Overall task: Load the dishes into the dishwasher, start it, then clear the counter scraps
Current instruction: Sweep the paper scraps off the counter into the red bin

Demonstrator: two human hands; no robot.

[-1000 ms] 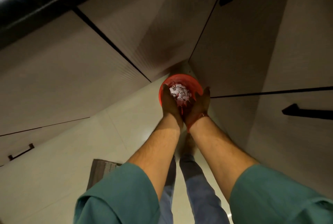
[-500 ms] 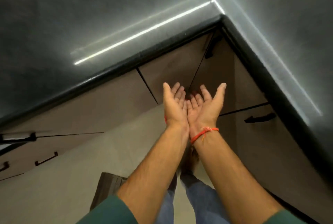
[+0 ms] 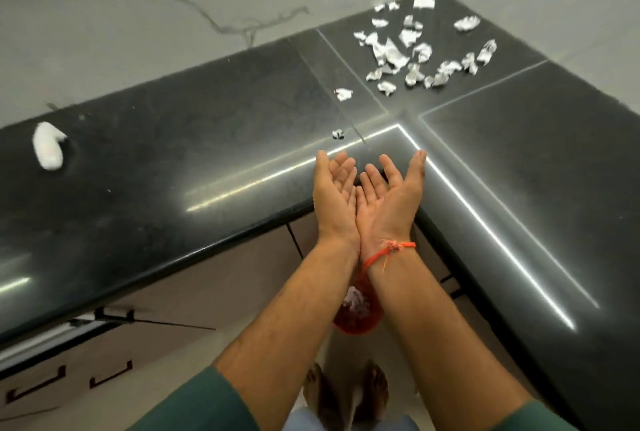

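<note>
Hands point(image 3: 363, 198) cupped, palms up, below scraps point(image 3: 412, 49)

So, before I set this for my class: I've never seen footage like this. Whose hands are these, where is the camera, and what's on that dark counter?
There is no machine here. A person wears a wide-angle camera on the head, looking forward and down, so you see their own arms.

The left hand and right hand are held side by side, palms up, open and empty.

On the black L-shaped counter a cluster of torn white paper scraps lies in the far corner, with a few stray bits nearer. A white wad sits far left.

Below, on the floor between the forearms, is a red bin with white scraps in it.
</note>
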